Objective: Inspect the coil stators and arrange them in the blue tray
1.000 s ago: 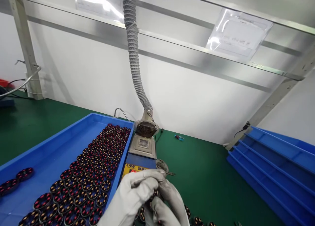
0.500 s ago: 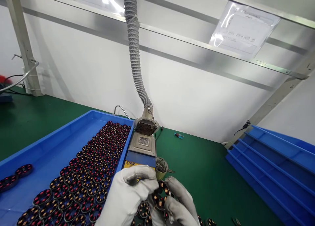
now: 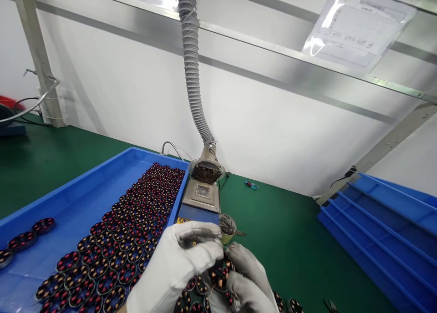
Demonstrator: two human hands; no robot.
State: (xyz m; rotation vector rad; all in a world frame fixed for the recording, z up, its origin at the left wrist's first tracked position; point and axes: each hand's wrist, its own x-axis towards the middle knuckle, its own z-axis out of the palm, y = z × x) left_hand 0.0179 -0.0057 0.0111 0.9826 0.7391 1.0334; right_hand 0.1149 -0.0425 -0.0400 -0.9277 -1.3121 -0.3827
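Near centre, over the green, smooth worktop (image 3: 290,240), the right hand (image 3: 251,281), in a grey-smudged fabric glove, has its fingers clamped on a dark wound ring (image 3: 219,274) with copper-coloured segments. The left hand (image 3: 174,263), in a whiter glove, is curled at the ring's left side; whether its fingers grip anything, I cannot tell. Further rings (image 3: 183,300) lie below the hands. Left: a shallow blue plastic tray (image 3: 83,208) bears close-set round parts (image 3: 118,260) with red or copper-coloured segments. Beyond the hands: a metal-topped unit (image 3: 202,199), a ribbed grey hose (image 3: 191,72) and a crusted round pot (image 3: 227,226). Right: stacked blue trays (image 3: 378,231), ridged at the edges.
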